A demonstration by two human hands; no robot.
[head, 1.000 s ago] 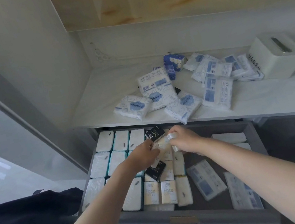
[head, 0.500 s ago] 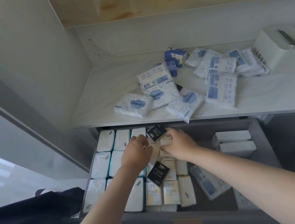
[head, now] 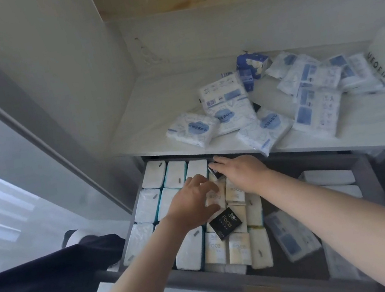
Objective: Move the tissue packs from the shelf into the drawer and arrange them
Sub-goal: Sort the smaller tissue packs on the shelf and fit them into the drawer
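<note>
Small black tissue pack at back edge of grey open drawer, under right hand fingertips; fingers straight, flat on it. Left hand just left, fingers bent, tips on cream tissue packs mid-drawer; grip: cannot tell. Second black pack, "Face" print, tilted beside left wrist. Blue-white plastic packs heaped near white shelf front edge.
</note>
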